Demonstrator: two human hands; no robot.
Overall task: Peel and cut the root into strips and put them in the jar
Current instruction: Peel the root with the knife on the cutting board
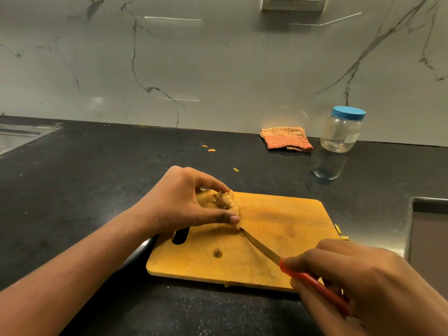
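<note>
With the left hand (184, 202) pinching the root (226, 201) on the board (291, 214) and the right hand (363, 282) clenched on the knife (261, 248), work the blade tip, just below the thumb, away from the fingertips; count: one root, one nub (217, 252), one knife, one lidded jar (341, 134) well beyond the grip.

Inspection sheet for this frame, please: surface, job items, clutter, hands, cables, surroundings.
Surface: black speckled counter, wooden cutting board on it.
Job's things: root on the board; knife tip at its near end; jar upright by the wall, blue lid on.
Clutter: folded cloth beside the jar; yellow scraps on the counter; small cut piece on the board.
Grippers: left hand pinches the root; right hand grips the knife's red handle.
Cables: nothing seen.
Surroundings: marble wall, sink far left.
</note>
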